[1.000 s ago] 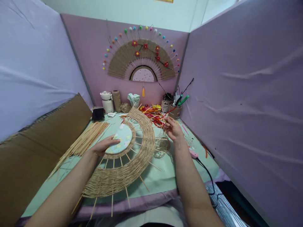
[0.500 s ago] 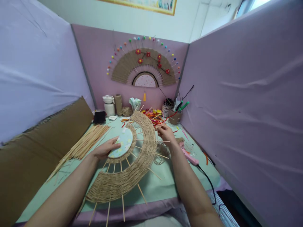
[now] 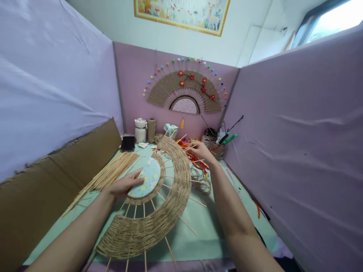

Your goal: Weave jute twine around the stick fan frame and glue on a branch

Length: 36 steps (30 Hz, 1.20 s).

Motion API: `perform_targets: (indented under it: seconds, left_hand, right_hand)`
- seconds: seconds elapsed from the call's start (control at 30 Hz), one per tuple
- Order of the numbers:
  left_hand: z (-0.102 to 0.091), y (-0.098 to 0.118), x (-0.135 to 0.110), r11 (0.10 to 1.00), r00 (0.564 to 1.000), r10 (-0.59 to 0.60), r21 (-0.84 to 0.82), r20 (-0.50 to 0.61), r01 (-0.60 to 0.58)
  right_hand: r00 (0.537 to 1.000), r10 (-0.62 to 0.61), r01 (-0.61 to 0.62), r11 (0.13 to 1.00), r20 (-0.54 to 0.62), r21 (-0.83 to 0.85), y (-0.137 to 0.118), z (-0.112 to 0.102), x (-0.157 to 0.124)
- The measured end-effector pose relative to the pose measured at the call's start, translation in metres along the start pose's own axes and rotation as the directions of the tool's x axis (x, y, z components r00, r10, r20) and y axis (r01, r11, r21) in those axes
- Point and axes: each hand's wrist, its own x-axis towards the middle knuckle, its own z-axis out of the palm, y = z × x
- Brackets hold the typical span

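A half-round fan [image 3: 180,181] woven of tan twine over thin wooden sticks is held up in front of me. Its inner half-disc [image 3: 147,177] is covered in pale blue-green patterned cloth. My left hand [image 3: 129,183] grips this half-disc by its straight edge, thumb on top. My right hand [image 3: 200,152] is at the fan's upper right outer edge, fingers pinched beside a protruding stick. Whether twine or the stick is between those fingertips is too small to tell. A loose coil of twine [image 3: 204,186] lies below the right hand.
Loose sticks [image 3: 113,172] lie at left beside a cardboard panel [image 3: 70,155]. Behind stand a white jar [image 3: 140,134], a twine roll [image 3: 151,130] and a pot holding green-handled tools [image 3: 217,150]. Red and orange strips [image 3: 198,162] lie beyond the fan. A finished fan [image 3: 167,88] hangs on the back partition.
My right hand has moved up along the fan's outer edge to a stick higher up. The fan stays in my left hand. The head view has tilted up and shifted left.
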Motion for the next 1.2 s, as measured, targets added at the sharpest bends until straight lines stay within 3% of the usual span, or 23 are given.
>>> perform_targets:
  seconds: [0.13, 0.27, 0.47, 0.77, 0.97, 1.2]
  left_hand:
    - [-0.004, -0.004, 0.001, 1.0, 0.999, 0.013, -0.023, -0.031, -0.014]
    - [-0.009, -0.013, 0.001, 1.0, 1.0, 0.001, -0.027, -0.031, -0.002]
    - [-0.001, -0.026, -0.004, 0.998, 0.997, -0.063, -0.021, 0.043, 0.064]
    - [0.011, -0.043, -0.006, 0.986, 0.977, -0.164, 0.04, 0.139, 0.16]
    - [0.006, -0.049, -0.007, 0.985, 0.962, -0.173, 0.024, 0.212, 0.172]
    - [0.007, -0.046, -0.01, 0.988, 0.967, -0.145, -0.013, 0.211, 0.151]
  right_hand:
    - [0.999, -0.032, 0.034, 0.998, -0.031, 0.047, -0.003, -0.01, 0.009]
    - [0.999, -0.047, 0.045, 0.993, 0.011, 0.111, -0.007, -0.021, 0.008]
    - [0.98, -0.086, 0.067, 0.992, 0.179, 0.105, -0.013, -0.033, -0.003]
    - [0.97, -0.097, 0.023, 0.95, 0.223, 0.311, 0.0, -0.051, -0.012]
    - [0.971, -0.046, -0.047, 0.923, 0.233, 0.381, 0.013, -0.044, -0.009]
    - [0.966, -0.01, -0.116, 0.879, 0.26, 0.463, 0.021, -0.033, -0.005]
